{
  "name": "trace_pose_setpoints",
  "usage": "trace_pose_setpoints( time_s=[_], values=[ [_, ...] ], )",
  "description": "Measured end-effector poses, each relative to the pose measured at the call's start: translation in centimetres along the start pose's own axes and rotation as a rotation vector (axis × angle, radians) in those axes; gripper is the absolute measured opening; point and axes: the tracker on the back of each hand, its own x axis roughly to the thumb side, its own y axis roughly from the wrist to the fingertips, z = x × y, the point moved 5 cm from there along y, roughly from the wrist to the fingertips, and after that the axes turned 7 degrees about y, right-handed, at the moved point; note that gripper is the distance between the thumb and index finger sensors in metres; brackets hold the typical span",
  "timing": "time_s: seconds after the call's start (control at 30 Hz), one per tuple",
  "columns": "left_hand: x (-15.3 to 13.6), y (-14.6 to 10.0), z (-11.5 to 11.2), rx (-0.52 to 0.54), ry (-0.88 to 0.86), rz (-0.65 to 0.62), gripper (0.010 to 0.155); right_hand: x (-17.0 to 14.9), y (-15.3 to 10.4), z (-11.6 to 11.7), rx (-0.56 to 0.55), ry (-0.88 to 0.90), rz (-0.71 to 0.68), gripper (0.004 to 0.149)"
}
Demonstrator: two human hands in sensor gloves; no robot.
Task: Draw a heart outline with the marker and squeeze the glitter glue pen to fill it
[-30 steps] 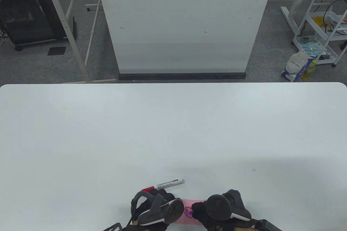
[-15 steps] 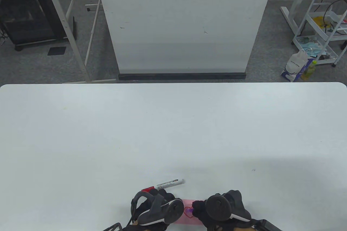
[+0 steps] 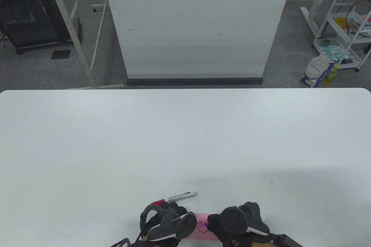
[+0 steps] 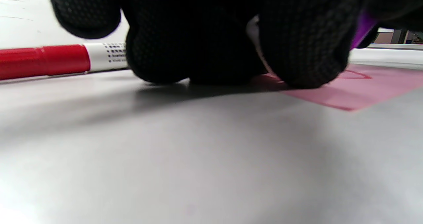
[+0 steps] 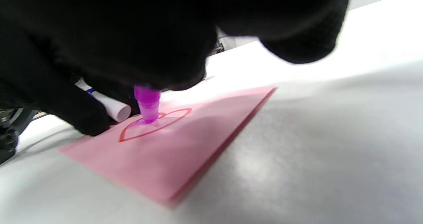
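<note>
A small pink paper (image 3: 203,217) lies at the table's near edge between my hands. A red heart outline (image 5: 180,113) is drawn on it. My right hand (image 3: 232,223) grips a purple glitter glue pen (image 5: 147,101) upright, its tip touching the paper inside the heart's upper left lobe, where a purple smear sits. My left hand (image 3: 171,221) presses its fingertips (image 4: 304,52) on the paper's left edge and holds nothing. The marker (image 3: 178,197), white with a red cap (image 4: 43,60), lies on the table just beyond the left hand.
The white table (image 3: 185,142) stretches far ahead and to both sides. Beyond its far edge stand a white panel (image 3: 197,24) and, on the floor at the right, a cart with a bag (image 3: 316,70).
The right hand has shifted slightly, moving the pen tip a little inside the heart. The left hand, paper and marker have stayed put.
</note>
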Motion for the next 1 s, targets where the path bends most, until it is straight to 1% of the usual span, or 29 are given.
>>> trace_pose_setpoints(
  time_s=[0.07, 0.13, 0.23, 0.3, 0.43, 0.53, 0.57, 0.67, 0.73, 0.83, 1.0],
  values=[
    [0.0, 0.0, 0.0, 0.0, 0.0, 0.0, 0.045, 0.14, -0.02, 0.45, 0.05, 0.043, -0.017, 0.04],
    [-0.01, 0.0, -0.01, 0.0, -0.001, 0.0, 0.045, 0.19, 0.03, 0.53, 0.029, 0.038, -0.018, 0.04],
    [0.0, -0.01, -0.01, 0.0, 0.001, 0.0, 0.045, 0.17, 0.07, 0.16, -0.032, -0.017, -0.004, 0.04],
    [0.0, -0.01, -0.01, 0.0, 0.002, 0.0, 0.045, 0.15, 0.0, -0.02, -0.025, -0.026, 0.002, 0.04],
    [0.0, 0.01, -0.01, 0.0, 0.0, 0.0, 0.045, 0.18, -0.06, 0.34, 0.047, 0.021, -0.021, 0.041],
    [0.0, 0.0, -0.01, 0.001, 0.001, 0.0, 0.045, 0.23, -0.01, 0.46, 0.021, 0.026, -0.018, 0.041],
    [0.0, 0.0, -0.02, 0.001, 0.001, -0.001, 0.045, 0.27, 0.04, 0.48, -0.002, 0.016, -0.014, 0.041],
    [0.01, 0.0, -0.02, 0.001, 0.002, -0.001, 0.045, 0.43, 0.02, 0.21, -0.018, -0.02, -0.004, 0.041],
    [0.01, 0.01, -0.02, 0.0, 0.001, -0.001, 0.045, 0.39, -0.02, 0.06, 0.006, -0.026, -0.007, 0.041],
    [0.01, 0.01, -0.02, 0.001, 0.001, -0.001, 0.045, 0.28, -0.08, 0.23, 0.049, 0.016, -0.015, 0.041],
    [0.02, 0.02, -0.02, 0.001, 0.001, -0.001, 0.045, 0.46, 0.04, 0.47, 0.008, 0.006, -0.015, 0.041]
  ],
)
